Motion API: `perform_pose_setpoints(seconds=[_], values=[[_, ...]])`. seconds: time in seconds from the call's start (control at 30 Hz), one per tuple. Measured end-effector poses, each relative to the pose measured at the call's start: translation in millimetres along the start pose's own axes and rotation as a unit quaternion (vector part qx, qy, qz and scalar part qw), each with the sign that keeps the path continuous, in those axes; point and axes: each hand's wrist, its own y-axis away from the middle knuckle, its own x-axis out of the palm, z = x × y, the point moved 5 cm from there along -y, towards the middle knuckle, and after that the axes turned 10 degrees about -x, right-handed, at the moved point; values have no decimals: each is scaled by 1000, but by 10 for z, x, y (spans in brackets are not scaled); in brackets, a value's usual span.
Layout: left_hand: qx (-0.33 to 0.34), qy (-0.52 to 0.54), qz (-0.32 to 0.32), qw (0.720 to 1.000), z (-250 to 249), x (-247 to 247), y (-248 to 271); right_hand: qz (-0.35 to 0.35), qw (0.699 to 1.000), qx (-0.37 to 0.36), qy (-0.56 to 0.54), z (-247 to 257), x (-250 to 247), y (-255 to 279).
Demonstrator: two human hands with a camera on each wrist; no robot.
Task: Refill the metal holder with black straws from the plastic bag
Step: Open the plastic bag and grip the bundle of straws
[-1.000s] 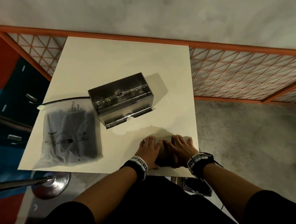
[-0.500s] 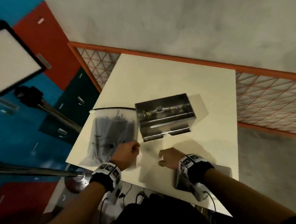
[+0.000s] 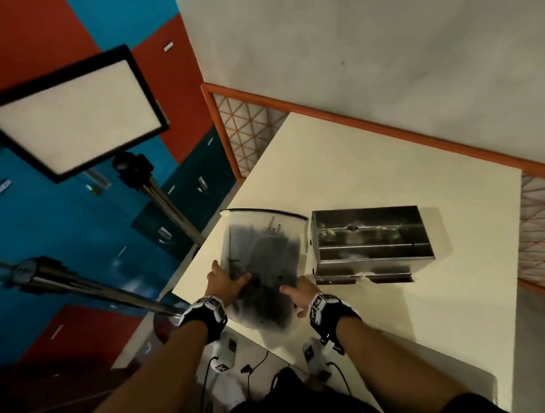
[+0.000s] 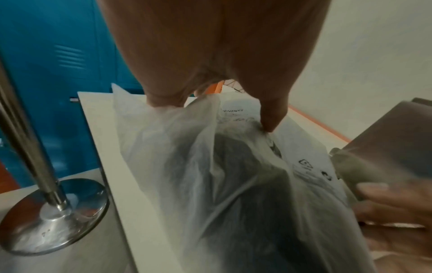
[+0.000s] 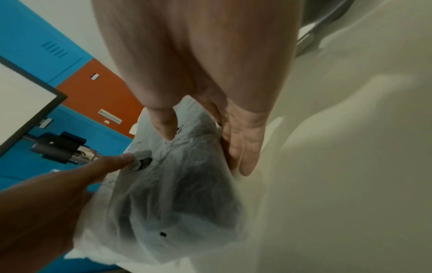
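A cloudy plastic bag (image 3: 262, 253) full of black straws lies at the left of the white table (image 3: 363, 167), its sealed black strip at the far end. My left hand (image 3: 226, 280) grips the bag's near left side, thumb on top and fingers behind a fold of the bag (image 4: 233, 175). On the near right side my right hand (image 3: 296, 295) pinches the bag (image 5: 182, 184), thumb above and fingers along its edge. The bag's near end looks raised off the table. The open metal holder (image 3: 371, 241) stands just right of the bag, clear of both hands.
A lit panel (image 3: 73, 108) on a stand and a metal pole with a round base (image 4: 51, 218) stand left of the table. Blue and red lockers line the left wall. An orange mesh fence (image 3: 247, 131) runs behind the table.
Both hands left the flat metal piece at the table's near right edge, moved left and took hold of the bag. The head view swung left.
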Motion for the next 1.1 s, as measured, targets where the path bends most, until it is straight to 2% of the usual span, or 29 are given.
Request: perform_pose_setpoints(seconds=[0.2,0.3,0.37,0.43,0.53,0.63,0.73,0.9,1.03,1.1], values=[[-14,63,59,996,60,159,-31,21,1000,-14,8,79,163,-91],[2,76,140,987,90,222,36,16,999,-44,23,-26,200,-323],[36,107,184,976,81,228,205,9,998,-60,-11,137,137,-212],[97,117,182,971,66,197,335,4,996,-76,-49,357,60,-59],[153,114,162,968,25,80,472,-51,988,-119,-85,594,-92,45],[172,84,100,976,12,-105,578,-37,976,-183,-114,838,-149,192],[179,90,82,976,-91,-218,673,-23,962,-233,-141,955,-184,367],[248,181,61,950,-340,-463,826,-30,949,-293,-115,1008,-313,591],[301,214,42,928,-470,-505,937,-62,944,-302,-120,965,-415,673],[291,237,54,925,-484,-479,990,-86,935,-312,-142,938,-442,716]])
